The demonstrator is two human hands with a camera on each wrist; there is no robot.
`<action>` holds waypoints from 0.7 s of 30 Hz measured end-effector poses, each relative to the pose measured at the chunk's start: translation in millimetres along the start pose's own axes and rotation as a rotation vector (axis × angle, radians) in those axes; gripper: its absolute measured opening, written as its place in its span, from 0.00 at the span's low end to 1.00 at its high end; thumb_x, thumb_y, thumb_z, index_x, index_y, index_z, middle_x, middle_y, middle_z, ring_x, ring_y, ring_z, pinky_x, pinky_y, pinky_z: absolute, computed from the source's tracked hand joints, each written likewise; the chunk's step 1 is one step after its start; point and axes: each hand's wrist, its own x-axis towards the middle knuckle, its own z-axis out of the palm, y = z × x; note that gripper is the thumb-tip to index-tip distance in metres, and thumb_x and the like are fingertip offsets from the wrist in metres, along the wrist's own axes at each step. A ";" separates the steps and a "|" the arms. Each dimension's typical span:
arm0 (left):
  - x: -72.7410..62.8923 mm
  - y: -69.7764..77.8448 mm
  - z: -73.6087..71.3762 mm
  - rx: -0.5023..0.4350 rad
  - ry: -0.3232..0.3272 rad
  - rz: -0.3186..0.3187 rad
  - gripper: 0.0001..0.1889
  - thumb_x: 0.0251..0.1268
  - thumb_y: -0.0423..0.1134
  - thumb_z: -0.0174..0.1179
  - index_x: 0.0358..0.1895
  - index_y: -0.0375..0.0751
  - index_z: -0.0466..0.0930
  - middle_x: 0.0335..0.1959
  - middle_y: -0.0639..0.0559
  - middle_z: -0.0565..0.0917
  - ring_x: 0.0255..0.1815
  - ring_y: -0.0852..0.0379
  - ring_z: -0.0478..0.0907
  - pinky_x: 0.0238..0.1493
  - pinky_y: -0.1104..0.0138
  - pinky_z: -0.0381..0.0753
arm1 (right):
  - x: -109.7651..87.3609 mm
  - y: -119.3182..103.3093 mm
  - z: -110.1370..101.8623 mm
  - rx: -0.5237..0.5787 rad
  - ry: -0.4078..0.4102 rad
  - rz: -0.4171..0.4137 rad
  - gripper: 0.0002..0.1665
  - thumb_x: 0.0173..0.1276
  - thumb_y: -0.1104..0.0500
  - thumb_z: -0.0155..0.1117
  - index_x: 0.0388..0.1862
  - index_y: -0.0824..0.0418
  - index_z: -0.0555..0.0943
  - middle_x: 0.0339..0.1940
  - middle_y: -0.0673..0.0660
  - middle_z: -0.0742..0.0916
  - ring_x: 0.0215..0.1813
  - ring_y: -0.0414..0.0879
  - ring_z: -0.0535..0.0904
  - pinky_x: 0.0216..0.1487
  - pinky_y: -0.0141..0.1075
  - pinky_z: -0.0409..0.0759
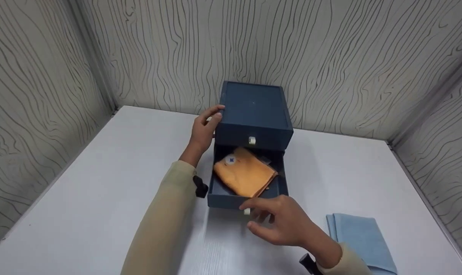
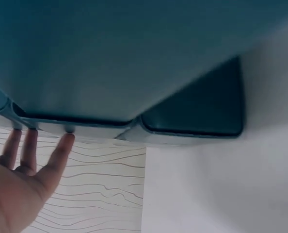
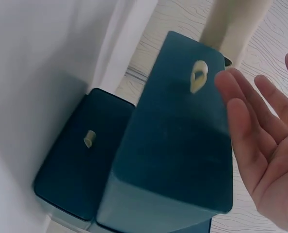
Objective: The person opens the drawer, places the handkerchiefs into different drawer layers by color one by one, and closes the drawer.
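Right hand (image 1: 282, 225) just before open drawer's pull (image 1: 247, 211)

Folded light-blue cloth (image 1: 362, 240) lying flat near front right corner of white surface (image 1: 101, 183), one edge running off bottom of head view. Pale panels with dark wavy grain lines (image 1: 349, 57) standing along back, left and right edges of surface, enclosing it.
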 end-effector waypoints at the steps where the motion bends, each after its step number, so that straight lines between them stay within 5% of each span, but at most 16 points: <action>1: 0.4 0.9 0.5 0.000 0.005 -0.005 0.18 0.73 0.47 0.50 0.61 0.50 0.77 0.47 0.50 0.76 0.29 0.60 0.68 0.29 0.65 0.76 | -1.2 0.6 1.3 -0.001 -0.010 0.013 0.14 0.65 0.50 0.65 0.50 0.40 0.80 0.28 0.41 0.88 0.26 0.26 0.80 0.25 0.21 0.74; 9: 1.6 4.7 2.1 -0.030 -0.004 0.000 0.18 0.73 0.42 0.51 0.60 0.42 0.76 0.63 0.46 0.73 0.35 0.63 0.69 0.37 0.64 0.69 | -7.6 2.8 9.8 0.069 -0.143 0.174 0.15 0.66 0.48 0.63 0.52 0.39 0.80 0.31 0.43 0.88 0.29 0.28 0.80 0.29 0.27 0.79; 15: 3.5 10.0 3.2 0.072 -0.041 0.027 0.16 0.73 0.43 0.47 0.58 0.47 0.76 0.51 0.46 0.73 0.33 0.56 0.65 0.40 0.63 0.68 | -9.3 4.1 13.4 0.088 -0.196 0.216 0.17 0.66 0.49 0.63 0.54 0.38 0.78 0.39 0.43 0.88 0.34 0.29 0.81 0.32 0.29 0.80; 21: 2.9 12.3 1.9 0.156 -0.043 0.033 0.16 0.72 0.46 0.46 0.57 0.51 0.77 0.67 0.50 0.66 0.66 0.49 0.60 0.65 0.50 0.60 | -9.2 6.8 15.4 0.084 -0.222 0.228 0.19 0.66 0.49 0.63 0.56 0.40 0.78 0.40 0.47 0.88 0.35 0.29 0.81 0.34 0.32 0.82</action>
